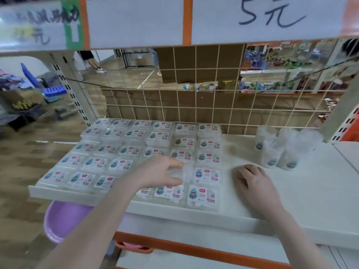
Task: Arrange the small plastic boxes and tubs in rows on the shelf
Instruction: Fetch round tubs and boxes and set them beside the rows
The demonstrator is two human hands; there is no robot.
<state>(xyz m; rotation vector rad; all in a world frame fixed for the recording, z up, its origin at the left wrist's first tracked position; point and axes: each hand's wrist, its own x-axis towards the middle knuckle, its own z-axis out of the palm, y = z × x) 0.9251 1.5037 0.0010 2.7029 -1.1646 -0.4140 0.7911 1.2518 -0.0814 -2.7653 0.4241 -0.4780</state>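
Note:
Several small clear plastic boxes [208, 175] with colourful labels lie in neat rows over the left half of the white shelf [310, 200]. My left hand [161, 171] reaches over the front rows and grips a clear plastic box [185, 172] between thumb and fingers, just above the fifth column. My right hand [254, 181] rests palm down on the bare shelf to the right of the boxes, fingers curled, holding nothing. Three clear round tubs [272, 152] with small labels stand at the back right of the shelf.
A wire grid panel [194, 105] backs the shelf. Paper price signs [272, 18] hang from the shelf above. A purple basin [64, 220] sits below the front left edge. An orange shelf edge [194, 247] runs underneath. Shop floor and other stands show behind.

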